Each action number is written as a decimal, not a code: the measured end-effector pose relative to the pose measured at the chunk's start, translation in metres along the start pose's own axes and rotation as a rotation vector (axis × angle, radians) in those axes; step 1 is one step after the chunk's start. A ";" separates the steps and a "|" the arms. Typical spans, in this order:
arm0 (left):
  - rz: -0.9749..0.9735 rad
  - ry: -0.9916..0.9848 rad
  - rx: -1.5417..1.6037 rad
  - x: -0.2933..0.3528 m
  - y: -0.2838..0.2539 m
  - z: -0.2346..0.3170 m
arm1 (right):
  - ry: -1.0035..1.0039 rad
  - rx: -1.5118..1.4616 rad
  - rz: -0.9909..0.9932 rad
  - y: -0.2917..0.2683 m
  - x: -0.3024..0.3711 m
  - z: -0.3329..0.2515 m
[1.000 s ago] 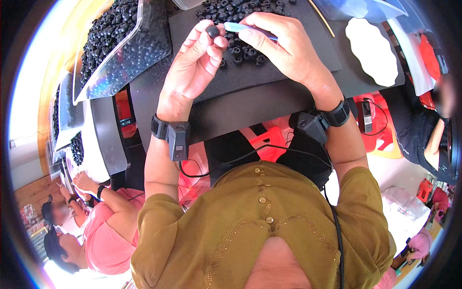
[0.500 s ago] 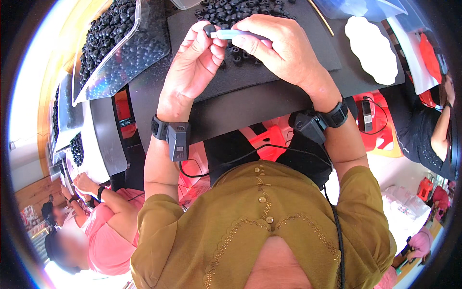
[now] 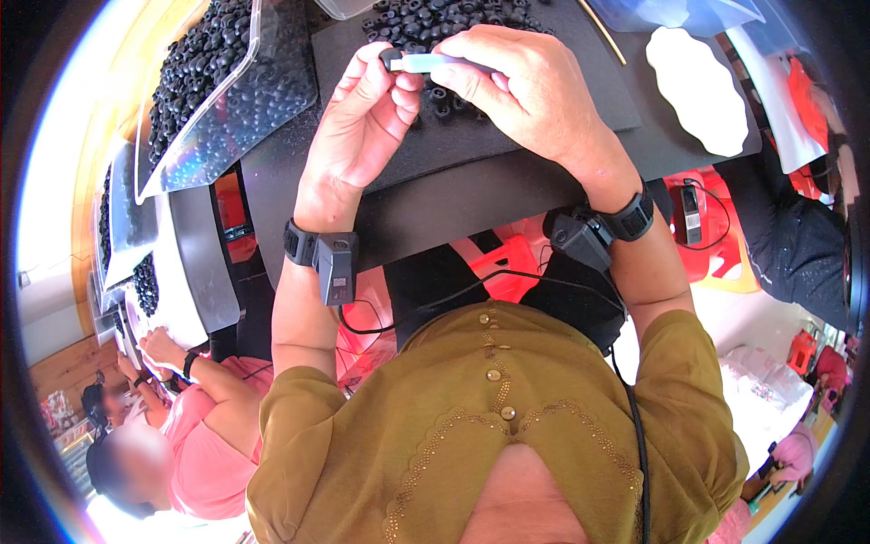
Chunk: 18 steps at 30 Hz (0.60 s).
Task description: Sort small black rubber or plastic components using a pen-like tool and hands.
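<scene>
Between the thumb and fingers of my left hand [image 3: 362, 136] is a small round black piece [image 3: 391, 59], apparently with a hole through it. My right hand [image 3: 539, 95] is closed around a slim tool [image 3: 424, 63] with a pale blue body. The tool's narrow whitish tip meets the black piece, but whether it goes inside cannot be made out. Just beyond and below my fingers, a heap of similar black pieces [image 3: 412, 25] lies on a dark mat [image 3: 426, 156]. Both hands are raised over the mat's near part.
At the left stands a clear plastic bin [image 3: 258, 127] full of black pieces. A white wavy-edged object [image 3: 696, 91] lies on the table at right, and a thin stick [image 3: 603, 34] rests near the mat. A person in pink [image 3: 213, 426] sits at left.
My hands, the tool and the black piece keep almost the same position. At the far right, a co-worker's arm has shifted.
</scene>
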<state>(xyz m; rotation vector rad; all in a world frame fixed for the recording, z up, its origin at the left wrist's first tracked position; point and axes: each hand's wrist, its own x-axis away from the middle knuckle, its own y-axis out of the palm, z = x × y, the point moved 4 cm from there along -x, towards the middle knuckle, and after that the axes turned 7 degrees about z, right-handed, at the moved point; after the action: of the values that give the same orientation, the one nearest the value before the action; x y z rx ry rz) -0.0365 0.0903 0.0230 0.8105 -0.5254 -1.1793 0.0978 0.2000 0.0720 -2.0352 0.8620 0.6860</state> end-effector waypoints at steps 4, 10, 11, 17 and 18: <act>0.025 0.000 0.008 0.001 0.002 0.000 | -0.026 0.017 0.015 0.001 0.000 0.001; -0.235 0.009 -0.218 0.003 0.017 -0.006 | 0.263 0.200 0.118 -0.004 -0.004 0.039; -0.204 -0.010 -0.173 0.002 0.016 -0.007 | 0.191 0.060 0.266 -0.013 -0.009 0.047; -0.096 -0.049 -0.007 0.000 0.007 -0.006 | 0.582 -0.549 0.032 -0.009 -0.008 0.016; -0.108 -0.052 0.009 -0.001 0.006 -0.010 | 0.559 -0.630 0.028 -0.003 -0.007 0.013</act>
<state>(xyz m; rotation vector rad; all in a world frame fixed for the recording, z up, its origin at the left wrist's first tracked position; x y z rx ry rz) -0.0259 0.0949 0.0219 0.8257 -0.5356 -1.3007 0.0940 0.2144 0.0717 -2.8673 1.0775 0.4304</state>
